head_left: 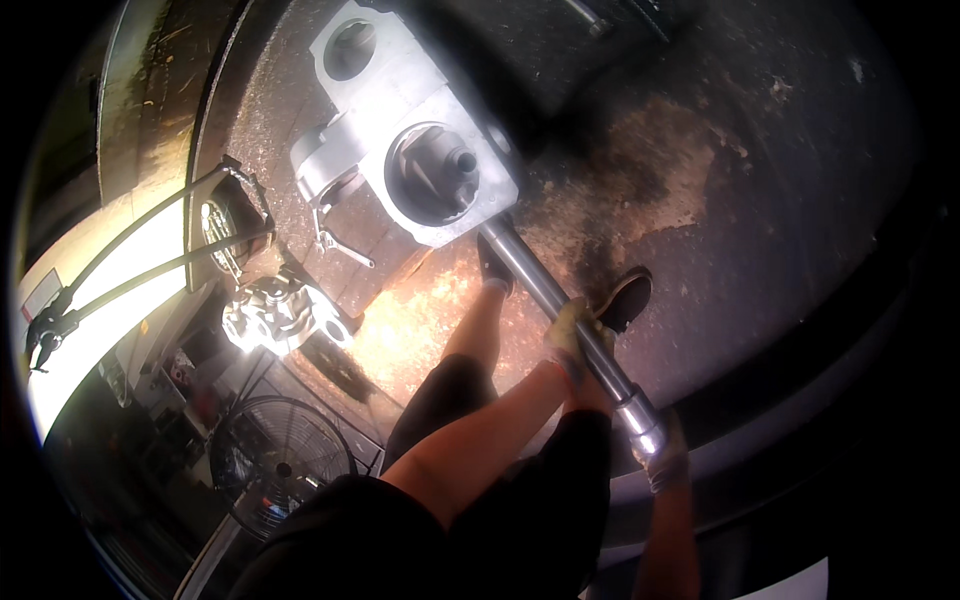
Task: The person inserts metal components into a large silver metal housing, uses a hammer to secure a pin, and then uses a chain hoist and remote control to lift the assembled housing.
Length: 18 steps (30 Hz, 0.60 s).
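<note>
The left grip [568, 338], in a pale glove, wraps tightly around the middle of a long metal shaft [535, 272], while the right grip [668, 458], also gloved, touches its brighter near end; the right fingers are largely hidden, and how far they close cannot be told. The shaft slants from near right to far left, where it meets the near corner of a large pale metal block [405, 85]; whether it enters the block or stops against it is hard to make out. Two round openings face up from the block, whose far end runs to the edge of the view. To the left, glare washes out detail on a cast metal part [275, 315]. Near left, the wearer's dark clothing [335, 540] partly covers a round fan [280, 430]. Beyond the left grip, a dark shoe [630, 297] rests on the stained floor [670, 170]; a second, behind the shaft, shows only in part. Deep shadow swallows the far right, and a pale sheet-like shape [800, 585] at near right is cut off.
</note>
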{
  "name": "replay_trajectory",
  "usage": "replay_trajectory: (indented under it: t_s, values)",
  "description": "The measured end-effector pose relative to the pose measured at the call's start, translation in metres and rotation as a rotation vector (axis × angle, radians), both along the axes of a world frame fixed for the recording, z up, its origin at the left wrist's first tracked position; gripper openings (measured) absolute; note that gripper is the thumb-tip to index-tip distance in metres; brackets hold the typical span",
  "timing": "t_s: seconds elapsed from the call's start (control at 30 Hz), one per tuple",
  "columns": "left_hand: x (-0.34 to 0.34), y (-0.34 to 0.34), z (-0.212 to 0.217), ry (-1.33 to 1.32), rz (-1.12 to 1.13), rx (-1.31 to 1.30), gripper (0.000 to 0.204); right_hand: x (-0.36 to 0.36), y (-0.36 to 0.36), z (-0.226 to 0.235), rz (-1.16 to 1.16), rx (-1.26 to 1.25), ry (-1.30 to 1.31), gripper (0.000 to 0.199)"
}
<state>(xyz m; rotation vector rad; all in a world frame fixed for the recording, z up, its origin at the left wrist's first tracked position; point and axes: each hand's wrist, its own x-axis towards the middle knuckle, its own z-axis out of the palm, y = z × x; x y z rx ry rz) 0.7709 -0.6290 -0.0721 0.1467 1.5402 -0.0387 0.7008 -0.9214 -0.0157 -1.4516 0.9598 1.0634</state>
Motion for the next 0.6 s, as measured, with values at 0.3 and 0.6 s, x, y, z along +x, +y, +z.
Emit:
replay_trajectory:
  t_s: [0.3,0.6]
  values:
    - [0.009,0.078,-0.062,0.004,-0.156,0.096,0.027,0.046,0.095,-0.070,-0.608,0.152,0.528,0.051]
    - [0.006,0.103,-0.064,0.068,-0.339,0.240,0.036,0.026,0.140,-0.070,-0.462,0.232,0.472,0.055]
